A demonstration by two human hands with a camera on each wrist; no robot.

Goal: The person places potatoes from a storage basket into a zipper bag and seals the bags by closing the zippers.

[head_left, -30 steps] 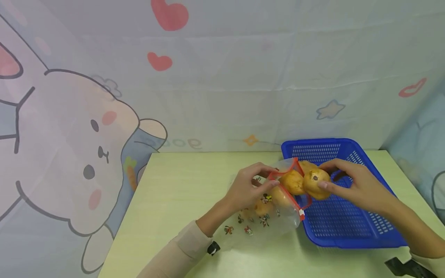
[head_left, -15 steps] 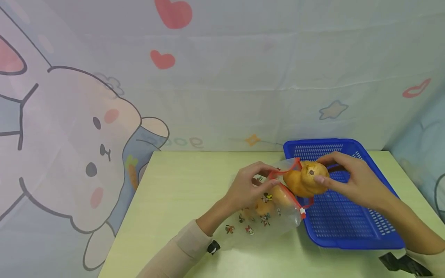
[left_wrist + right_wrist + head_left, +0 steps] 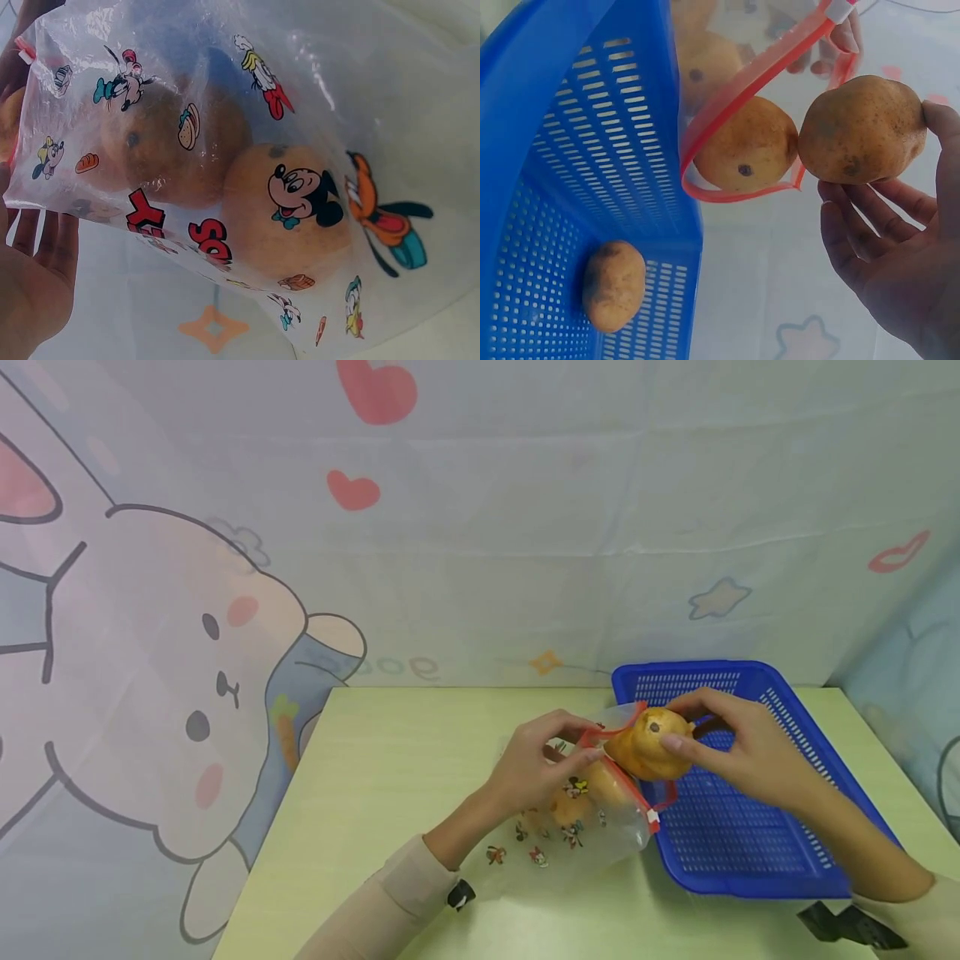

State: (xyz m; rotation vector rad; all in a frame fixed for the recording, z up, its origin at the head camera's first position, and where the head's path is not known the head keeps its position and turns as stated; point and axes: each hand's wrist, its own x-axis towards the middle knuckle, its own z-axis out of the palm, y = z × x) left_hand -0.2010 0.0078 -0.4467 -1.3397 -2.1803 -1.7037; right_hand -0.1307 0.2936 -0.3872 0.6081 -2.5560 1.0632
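Observation:
My left hand (image 3: 547, 756) pinches the red zip rim of a clear cartoon-printed zip bag (image 3: 315, 67). Several potatoes (image 3: 285, 217) show through its plastic. In my right hand (image 3: 750, 752) is a potato (image 3: 862, 131), gripped between thumb and fingers at the bag's spread mouth. Just inside that mouth lies another potato (image 3: 750, 146), right against the held one in the right wrist view. A further potato (image 3: 615, 285) rests in the blue basket (image 3: 750, 877), hidden behind the hand and held potato in the head view.
The basket stands at the right of the pale yellow-green table (image 3: 405, 735), with the bag's mouth overlapping its left rim. Behind the table hangs a printed cloth (image 3: 510, 527) with a rabbit and hearts. A dark cable (image 3: 943, 777) hangs at the far right.
My right hand has moved left with the potato, bringing it over the bag's mouth and in front of the potato there. The left hand and the bag have hardly moved.

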